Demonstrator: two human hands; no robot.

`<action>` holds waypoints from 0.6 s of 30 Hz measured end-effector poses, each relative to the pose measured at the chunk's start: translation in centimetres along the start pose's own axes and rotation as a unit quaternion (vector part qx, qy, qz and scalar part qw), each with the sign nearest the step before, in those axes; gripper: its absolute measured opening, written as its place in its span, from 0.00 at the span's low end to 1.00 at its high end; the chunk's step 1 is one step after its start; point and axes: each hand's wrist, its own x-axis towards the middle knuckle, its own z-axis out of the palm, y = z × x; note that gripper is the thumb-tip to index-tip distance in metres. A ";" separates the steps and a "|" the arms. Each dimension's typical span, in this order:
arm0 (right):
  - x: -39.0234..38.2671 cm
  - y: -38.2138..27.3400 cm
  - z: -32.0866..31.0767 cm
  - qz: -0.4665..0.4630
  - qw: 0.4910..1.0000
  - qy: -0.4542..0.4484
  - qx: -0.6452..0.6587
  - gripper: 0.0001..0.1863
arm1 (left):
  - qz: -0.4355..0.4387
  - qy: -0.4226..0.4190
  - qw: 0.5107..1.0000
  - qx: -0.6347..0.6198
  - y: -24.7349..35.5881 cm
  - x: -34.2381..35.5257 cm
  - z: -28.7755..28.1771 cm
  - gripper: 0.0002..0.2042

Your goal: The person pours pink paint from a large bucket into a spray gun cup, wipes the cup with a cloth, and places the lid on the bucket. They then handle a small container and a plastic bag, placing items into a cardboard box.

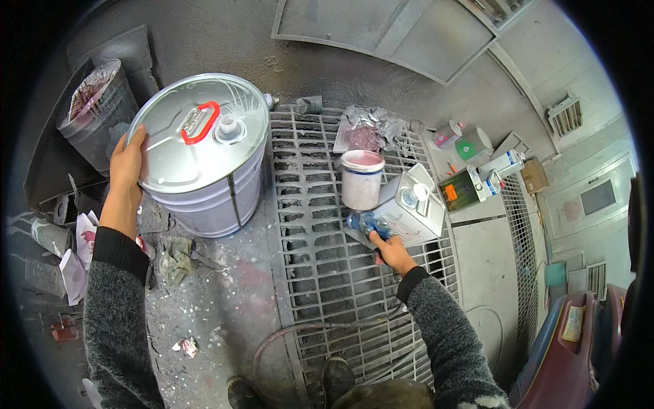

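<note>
My left hand (127,163) holds the near-left rim of a large silver metal pail (238,187), its fingertips at the lid's edge. The lid carries a red-edged handle (199,123) and a pale spout cap (228,127). In my right hand (394,253) is a blue spray gun (369,223), fingers closed around its grip. Just beyond the gun, on the metal grating, stand a white tub (361,191) with pinkish contents and a rectangular metal can (412,211) with a white cap. The gun's front end partly overlaps the can.
An air hose (300,327) loops across the floor grating (340,300). A lined bin (102,112) stands at the back left. Crumpled foil (375,123) lies behind the tub. Several cans, including a green-black one (463,189), stand to the right. Dark red plastic containers (562,347) occupy the lower right.
</note>
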 end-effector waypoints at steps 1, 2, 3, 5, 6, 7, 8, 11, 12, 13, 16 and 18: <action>0.3 0.7 -0.4 -0.001 1.000 0.013 -0.006 0.29 | 0.002 0.001 1.000 0.006 0.2 -0.1 0.0 0.23; 0.5 1.5 -0.9 -0.008 1.000 0.021 -0.003 0.30 | 0.010 0.006 1.000 0.010 0.3 -0.3 0.1 0.23; 0.8 2.1 -1.2 0.028 0.999 0.036 -0.006 0.32 | 0.008 0.002 1.000 0.012 0.5 -0.4 0.1 0.23; 1.5 3.0 -1.9 0.016 0.998 0.042 0.032 0.32 | 0.010 0.004 1.000 0.012 0.7 -0.7 0.2 0.23; 2.0 3.3 -2.4 0.003 0.999 0.046 0.015 0.31 | 0.021 0.008 1.000 0.013 0.7 -0.8 0.3 0.22; 2.3 3.5 -2.9 -0.017 0.998 0.050 0.035 0.30 | 0.017 0.007 1.000 0.022 0.8 -0.9 0.2 0.22; 2.9 3.6 -3.3 0.006 0.998 0.066 0.001 0.29 | 0.015 0.005 0.999 0.031 0.7 -1.1 0.2 0.22; 3.8 3.5 -4.4 0.006 0.995 0.102 -0.017 0.28 | 0.031 -0.013 0.999 0.029 0.9 -1.2 0.2 0.25; 3.8 3.4 -4.3 -0.044 0.995 0.093 -0.005 0.27 | 0.033 -0.005 0.999 0.033 0.9 -1.2 0.2 0.26; 3.7 3.2 -4.2 -0.060 0.993 0.104 -0.010 0.27 | 0.033 0.007 0.999 0.030 0.9 -1.1 0.2 0.26; 1.8 2.3 -2.7 -0.088 0.967 0.166 -0.172 0.23 | 0.039 0.008 0.998 0.052 1.0 -1.0 0.3 0.27; -1.4 1.5 -1.9 -0.124 0.976 0.113 -0.136 0.21 | 0.035 0.000 0.998 0.044 1.0 -1.3 0.3 0.31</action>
